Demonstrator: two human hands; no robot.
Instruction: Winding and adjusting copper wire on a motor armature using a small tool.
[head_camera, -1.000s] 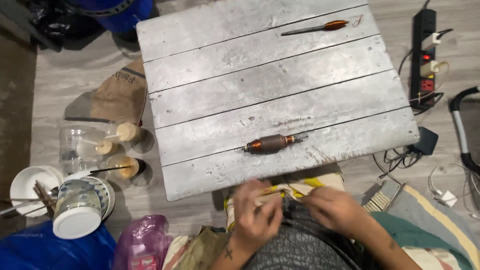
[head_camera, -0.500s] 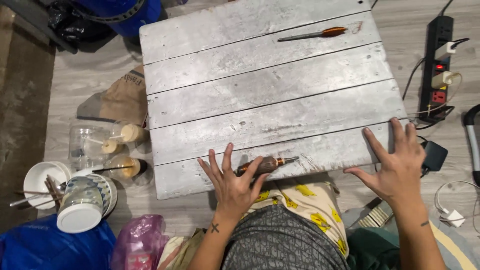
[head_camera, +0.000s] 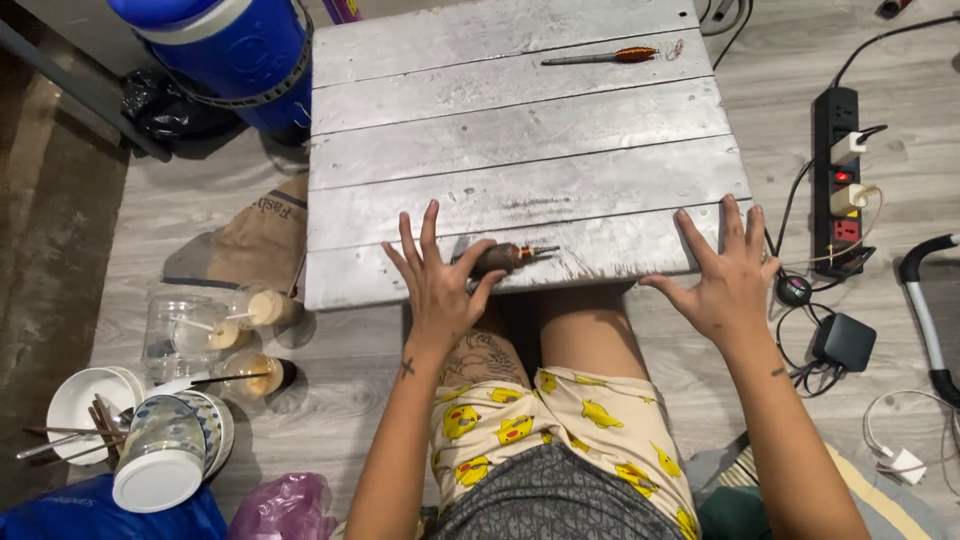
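While the left hand (head_camera: 437, 285) rests splayed beside the brown-handled metal tool (head_camera: 502, 259) at the grey plank board's (head_camera: 520, 130) six o'clock edge and the right hand (head_camera: 725, 280) spreads empty, a nudge might roll it off

The left hand (head_camera: 440, 285) covers the rear of the brown-handled tool (head_camera: 505, 258). The blue water jug (head_camera: 235, 50) is cut off by the top edge. The red item (head_camera: 893, 6) at the top right corner is too cropped to identify.
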